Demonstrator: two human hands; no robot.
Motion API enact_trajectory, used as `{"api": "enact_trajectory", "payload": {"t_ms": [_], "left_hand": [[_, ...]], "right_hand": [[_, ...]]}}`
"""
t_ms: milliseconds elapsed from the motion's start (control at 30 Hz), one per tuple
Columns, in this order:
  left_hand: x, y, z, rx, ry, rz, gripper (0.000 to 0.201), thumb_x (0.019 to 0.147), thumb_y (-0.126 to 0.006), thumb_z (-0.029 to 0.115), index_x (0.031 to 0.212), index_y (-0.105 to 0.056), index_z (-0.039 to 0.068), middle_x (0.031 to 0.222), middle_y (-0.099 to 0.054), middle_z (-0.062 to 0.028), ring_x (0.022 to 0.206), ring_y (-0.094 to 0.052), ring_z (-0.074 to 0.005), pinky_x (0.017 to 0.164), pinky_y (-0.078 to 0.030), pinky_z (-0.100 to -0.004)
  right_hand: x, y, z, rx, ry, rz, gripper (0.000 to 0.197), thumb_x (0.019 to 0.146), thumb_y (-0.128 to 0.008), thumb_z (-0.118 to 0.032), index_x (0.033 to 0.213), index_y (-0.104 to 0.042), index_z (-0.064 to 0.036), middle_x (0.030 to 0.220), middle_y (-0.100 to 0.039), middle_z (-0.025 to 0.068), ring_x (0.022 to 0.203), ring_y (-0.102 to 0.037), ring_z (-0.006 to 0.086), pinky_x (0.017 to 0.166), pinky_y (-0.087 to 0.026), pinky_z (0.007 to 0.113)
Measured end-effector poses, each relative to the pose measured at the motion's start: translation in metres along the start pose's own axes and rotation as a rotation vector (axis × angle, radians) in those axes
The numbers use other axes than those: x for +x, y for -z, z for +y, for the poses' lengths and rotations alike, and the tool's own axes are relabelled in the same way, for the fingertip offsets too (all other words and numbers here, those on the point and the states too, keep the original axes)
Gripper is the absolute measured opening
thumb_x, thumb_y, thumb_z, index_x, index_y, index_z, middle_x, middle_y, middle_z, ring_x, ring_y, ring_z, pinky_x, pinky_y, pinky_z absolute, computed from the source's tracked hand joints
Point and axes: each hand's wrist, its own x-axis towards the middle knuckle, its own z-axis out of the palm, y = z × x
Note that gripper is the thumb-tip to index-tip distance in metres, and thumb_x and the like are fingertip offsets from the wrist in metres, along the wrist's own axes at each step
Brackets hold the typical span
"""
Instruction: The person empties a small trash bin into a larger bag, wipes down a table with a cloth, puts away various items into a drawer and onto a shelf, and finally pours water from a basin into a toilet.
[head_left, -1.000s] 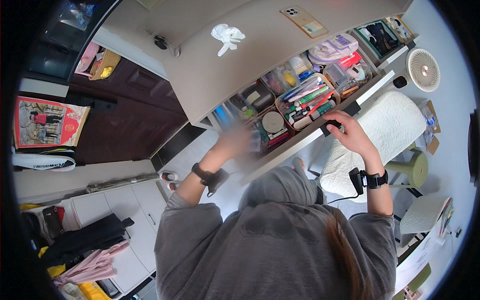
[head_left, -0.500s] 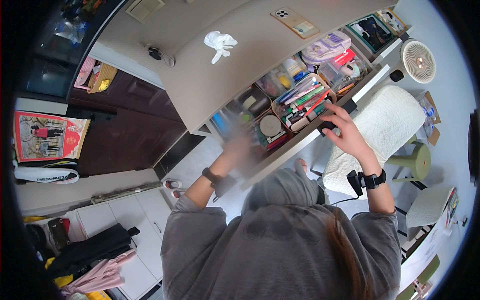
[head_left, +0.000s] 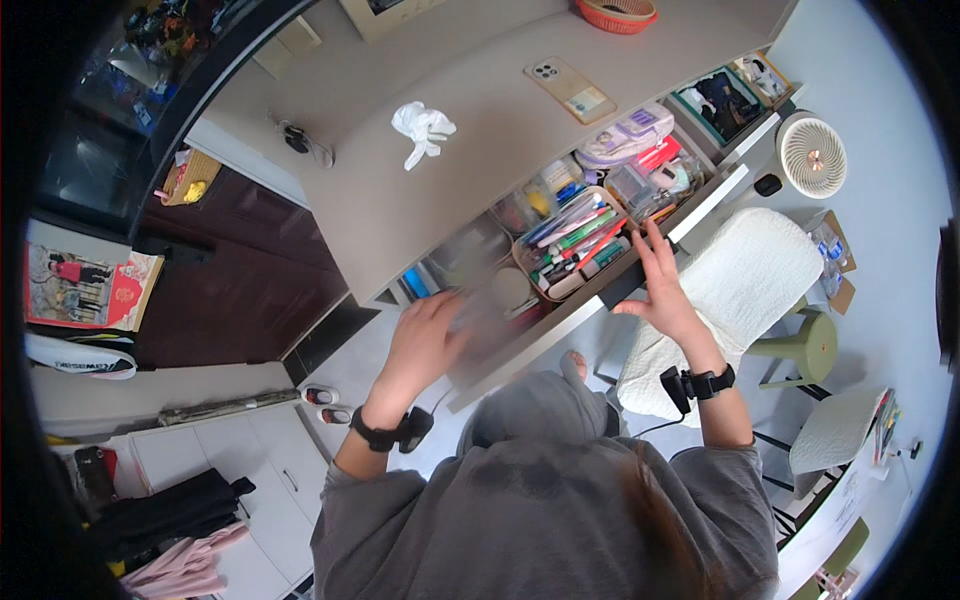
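Observation:
My left hand (head_left: 425, 342) is over the left end of a pulled-out drawer (head_left: 540, 335). A grey smear beside its fingers hides what they touch and part of the drawer's contents. My right hand (head_left: 662, 285) lies at the drawer's front edge with fingers stretched apart, its thumb by a dark block-like piece (head_left: 622, 288) on that edge. Inside the drawer, pens and markers (head_left: 580, 240) fill a beige bin. Beyond them are a lilac pouch (head_left: 630, 138) and clear boxes (head_left: 630, 185) of small items. A round, pale lid-like thing (head_left: 512, 288) shows through the smear.
On the grey-beige desktop lie a crumpled white tissue-like piece (head_left: 422, 130), a gold phone (head_left: 570, 90) and an orange basket (head_left: 618, 14). A second open drawer (head_left: 745, 140) is at the right. A white-covered chair (head_left: 740, 290), green stool (head_left: 805, 345) and round fan (head_left: 812, 155) stand nearby.
My left hand has drawn back to the left and nearer me, and shows more sharply. My right hand stays by the drawer front, fingers more upright. The whole view has shifted.

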Motion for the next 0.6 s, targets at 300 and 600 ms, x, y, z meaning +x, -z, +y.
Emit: {"api": "enact_trajectory", "payload": {"t_ms": [300, 600], "left_hand": [[-0.024, -0.039, 0.027, 0.307, 0.089, 0.281, 0.103, 0.062, -0.072, 0.053, 0.135, -0.028, -0.004, 0.143, -0.019, -0.0263, 0.135, -0.014, -0.0378, 0.107, -0.003, -0.0534], [-0.009, -0.022, 0.017, 0.408, 0.113, 0.405, 0.097, 0.063, -0.074, 0.041, 0.135, -0.027, -0.004, 0.141, -0.027, -0.0199, 0.132, -0.024, -0.0326, 0.108, -0.014, -0.0481]], "right_hand": [[0.008, -0.005, -0.002, -0.011, 0.094, 0.022, 0.108, 0.053, -0.084, -0.031, 0.138, -0.023, -0.0021, 0.145, -0.013, 0.0251, 0.135, -0.014, 0.0395, 0.109, -0.016, 0.047], [0.074, -0.009, -0.028, -0.256, 0.174, 0.21, 0.097, 0.06, -0.079, -0.034, 0.137, -0.028, -0.0031, 0.144, -0.021, 0.0191, 0.133, -0.02, 0.0344, 0.109, -0.015, 0.049]]}}
